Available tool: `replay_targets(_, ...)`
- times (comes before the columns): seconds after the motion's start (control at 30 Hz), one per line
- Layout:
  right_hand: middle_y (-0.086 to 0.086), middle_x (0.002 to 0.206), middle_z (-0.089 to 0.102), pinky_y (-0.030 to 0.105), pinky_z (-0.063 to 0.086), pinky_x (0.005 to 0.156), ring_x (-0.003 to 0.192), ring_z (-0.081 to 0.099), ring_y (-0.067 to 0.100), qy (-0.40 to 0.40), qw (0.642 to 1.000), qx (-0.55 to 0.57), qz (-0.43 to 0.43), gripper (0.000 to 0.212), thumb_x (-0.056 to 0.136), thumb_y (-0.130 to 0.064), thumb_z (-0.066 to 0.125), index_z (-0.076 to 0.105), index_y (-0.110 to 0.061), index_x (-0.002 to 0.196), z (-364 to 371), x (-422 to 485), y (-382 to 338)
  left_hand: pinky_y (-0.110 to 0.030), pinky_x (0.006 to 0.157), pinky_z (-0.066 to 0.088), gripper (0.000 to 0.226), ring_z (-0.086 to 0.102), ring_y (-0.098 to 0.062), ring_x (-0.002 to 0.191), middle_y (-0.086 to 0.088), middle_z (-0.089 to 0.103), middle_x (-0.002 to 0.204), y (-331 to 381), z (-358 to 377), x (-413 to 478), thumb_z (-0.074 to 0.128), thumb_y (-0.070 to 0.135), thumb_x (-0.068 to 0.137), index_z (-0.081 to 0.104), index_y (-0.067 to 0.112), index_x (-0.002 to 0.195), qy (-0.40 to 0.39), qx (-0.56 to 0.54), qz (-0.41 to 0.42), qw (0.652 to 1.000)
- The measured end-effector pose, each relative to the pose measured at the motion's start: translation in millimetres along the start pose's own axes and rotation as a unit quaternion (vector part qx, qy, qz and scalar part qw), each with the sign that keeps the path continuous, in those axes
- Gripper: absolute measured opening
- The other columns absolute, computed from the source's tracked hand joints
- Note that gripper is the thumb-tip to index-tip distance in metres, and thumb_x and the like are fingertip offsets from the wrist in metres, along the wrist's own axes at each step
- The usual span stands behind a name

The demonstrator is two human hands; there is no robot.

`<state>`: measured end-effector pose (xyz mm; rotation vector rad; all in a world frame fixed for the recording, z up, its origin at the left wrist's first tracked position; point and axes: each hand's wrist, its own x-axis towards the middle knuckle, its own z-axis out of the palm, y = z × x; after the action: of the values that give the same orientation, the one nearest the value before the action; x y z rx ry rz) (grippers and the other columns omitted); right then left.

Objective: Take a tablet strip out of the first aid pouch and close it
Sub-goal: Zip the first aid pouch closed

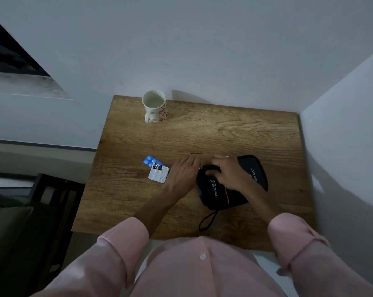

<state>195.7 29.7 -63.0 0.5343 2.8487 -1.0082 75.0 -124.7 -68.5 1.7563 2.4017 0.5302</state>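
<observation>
- Resting at the left of the wooden table (235, 133): two tablet strips, a blue one (150, 160) partly under a white one (158, 173), both already outside the pouch and flat on the wood.
- Standing well behind them, near the far edge: a white mug (154, 106) with a red flower print, clear of the work.
- Lying just right of the strips: left hand (182, 171), palm down, fingers reaching toward the pouch's upper left corner; cannot tell whether pinching the zip pull or only pressing there.
- Sitting right of centre: black first aid pouch (230, 183), soft fabric, sagging a little, likely light and prone to sliding or bunching when tugged; wrist loop (208, 220) trailing toward the near edge.
- Pressing on top of the pouch: right hand (228, 171), fingers curled over the fabric, apparently pinning it down rather than gripping anything separate.
- Judging the step in hand: closing the zip; best hold looks like the small pull at the corner, with the other hand flattening the cloth near the zip line so the teeth meet.
- Handling the strips, if needed: thin, stiff foil, easiest lifted by an edge.
</observation>
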Motion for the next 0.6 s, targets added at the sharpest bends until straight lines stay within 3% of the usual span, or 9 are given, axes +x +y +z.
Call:
replay_targets(0.1,0.001,0.091,0.067,0.032,0.053,0.080,0.088,0.062,0.011,0.018,0.998,0.059,-0.023,0.007,0.089,-0.004,0.071,0.076,-0.006,0.094,6,5,-10,-0.037,0.062,0.049,0.027,0.063,-0.029,0.073,-0.010,0.065,0.081,-2,4,-1,0.037,0.008,0.079,0.063,0.006,0.088,0.024,-0.005,0.035,0.999)
replay_targets(0.2,-0.008,0.089,0.066,0.018,0.050,0.079,0.089,0.061,0.000,0.027,0.994,0.101,-0.010,0.009,0.088,0.000,0.071,0.077,-0.006,0.092,3,3,-11,-0.036,0.065,0.048,0.025,0.062,-0.027,0.075,-0.009,0.066,0.082,-4,0,-1,0.039,0.006,0.078,0.062,0.006,0.086,0.052,-0.001,0.054,0.997)
replay_targets(0.33,-0.004,0.083,0.060,0.024,0.048,0.073,0.080,0.060,0.009,0.026,0.994,0.103,0.025,0.009,0.090,-0.014,0.073,0.076,-0.006,0.089,-11,3,0,-0.039,0.063,0.051,0.028,0.062,-0.029,0.075,-0.011,0.065,0.083,0,-2,0,0.034,0.008,0.077,0.061,0.006,0.084,0.052,-0.035,0.012,0.998)
replay_targets(0.4,-0.003,0.087,0.062,0.023,0.045,0.077,0.084,0.059,0.012,0.040,0.994,0.085,0.056,0.011,0.091,-0.017,0.073,0.077,-0.007,0.093,-22,1,10,-0.038,0.059,0.048,0.025,0.061,-0.029,0.069,-0.011,0.063,0.079,-1,-2,-4,0.036,0.006,0.074,0.059,0.006,0.082,0.046,-0.035,-0.006,0.998)
replay_targets(0.47,0.002,0.092,0.065,0.029,0.047,0.082,0.088,0.060,0.015,0.037,0.993,0.091,0.063,0.009,0.091,-0.012,0.072,0.077,-0.005,0.090,-24,-1,14,-0.037,0.059,0.045,0.018,0.059,-0.029,0.068,-0.010,0.061,0.078,-2,2,-8,0.051,-0.004,0.070,0.058,0.007,0.082,0.027,-0.041,-0.007,0.999)
replay_targets(0.6,0.003,0.084,0.062,0.029,0.048,0.073,0.081,0.060,0.015,0.010,0.996,0.087,0.034,0.013,0.090,-0.006,0.071,0.072,0.001,0.078,-2,-3,-1,-0.033,0.061,0.043,0.034,0.058,-0.024,0.070,-0.005,0.061,0.078,-3,8,-2,0.072,-0.009,0.058,0.058,0.010,0.083,-0.016,-0.036,0.007,0.999)
